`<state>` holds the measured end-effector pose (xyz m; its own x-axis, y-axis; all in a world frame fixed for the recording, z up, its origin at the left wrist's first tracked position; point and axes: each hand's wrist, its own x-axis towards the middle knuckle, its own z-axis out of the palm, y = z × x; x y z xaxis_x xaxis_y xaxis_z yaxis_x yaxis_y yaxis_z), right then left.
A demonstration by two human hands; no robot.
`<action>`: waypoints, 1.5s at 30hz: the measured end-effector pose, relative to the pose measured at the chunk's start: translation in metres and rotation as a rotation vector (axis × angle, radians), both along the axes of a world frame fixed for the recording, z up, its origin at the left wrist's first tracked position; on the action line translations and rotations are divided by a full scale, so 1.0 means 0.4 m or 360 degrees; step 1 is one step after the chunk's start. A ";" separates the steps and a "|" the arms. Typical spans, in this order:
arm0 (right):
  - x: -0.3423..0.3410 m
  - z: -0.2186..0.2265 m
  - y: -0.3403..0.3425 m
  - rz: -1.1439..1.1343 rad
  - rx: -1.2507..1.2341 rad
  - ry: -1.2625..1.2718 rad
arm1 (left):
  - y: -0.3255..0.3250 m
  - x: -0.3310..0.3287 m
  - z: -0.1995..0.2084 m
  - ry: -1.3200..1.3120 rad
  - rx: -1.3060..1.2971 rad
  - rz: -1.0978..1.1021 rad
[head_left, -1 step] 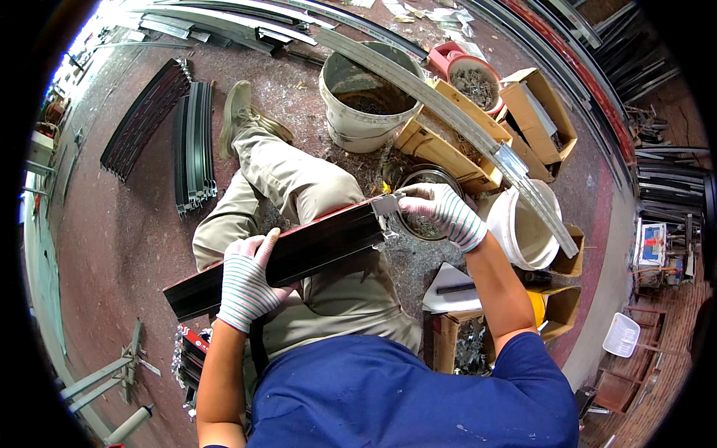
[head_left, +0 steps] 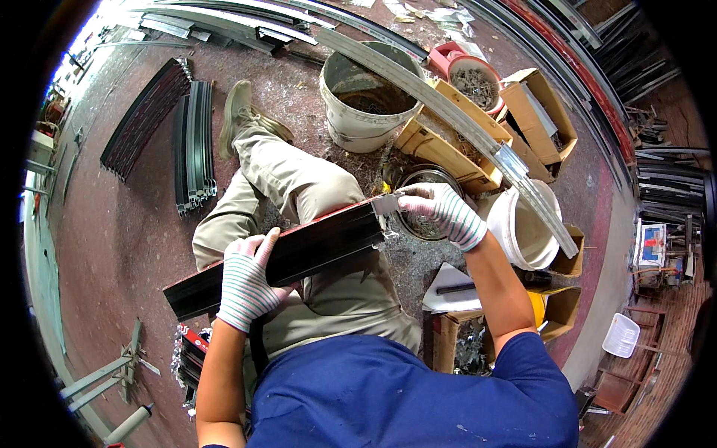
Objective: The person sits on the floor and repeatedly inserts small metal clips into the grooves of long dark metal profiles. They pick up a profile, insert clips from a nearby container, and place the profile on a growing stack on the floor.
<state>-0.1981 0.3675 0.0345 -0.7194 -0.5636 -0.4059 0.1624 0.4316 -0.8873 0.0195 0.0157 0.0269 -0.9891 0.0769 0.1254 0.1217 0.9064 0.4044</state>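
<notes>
Bridging both hands (head_left: 250,285) (head_left: 449,215) (gloved): black profile (head_left: 325,248)

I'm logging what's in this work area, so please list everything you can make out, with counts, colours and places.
black profile: one, black, centre
grey end piece: one, grey, profile's right end
profile bundles: two, black, upper left
large bucket: one, off-white, upper centre
white bucket: one, white, right
red pail: one, red, upper right
cardboard boxes: several, brown, right
long rail: one, grey, slanting over the buckets
long strips: many, mixed colours, upper right
white tray: one, white, far right
trousers: one pair, beige, centre
shirt: one, navy, bottom
left hand: one, striped glove, on black profile
right hand: one, striped glove, at grey end piece
</notes>
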 end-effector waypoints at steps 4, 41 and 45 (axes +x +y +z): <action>-0.007 0.020 -0.023 0.0120 -0.0028 0.0033 | -0.001 -0.001 -0.002 -0.0016 0.0009 0.0003; -0.062 -0.603 0.305 -0.0410 0.1259 0.0366 | 0.009 -0.016 0.006 -0.0025 -0.0032 -0.0040; -0.011 -0.727 0.289 -0.0191 0.1910 0.0516 | 0.010 -0.023 0.006 -0.0017 -0.0044 -0.0065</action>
<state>-0.2026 0.4833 -0.2561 -0.9036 0.1154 -0.4126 0.1043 0.9933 0.0493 0.0105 0.0197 0.0295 -0.9864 0.1204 0.1119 0.1545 0.9116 0.3809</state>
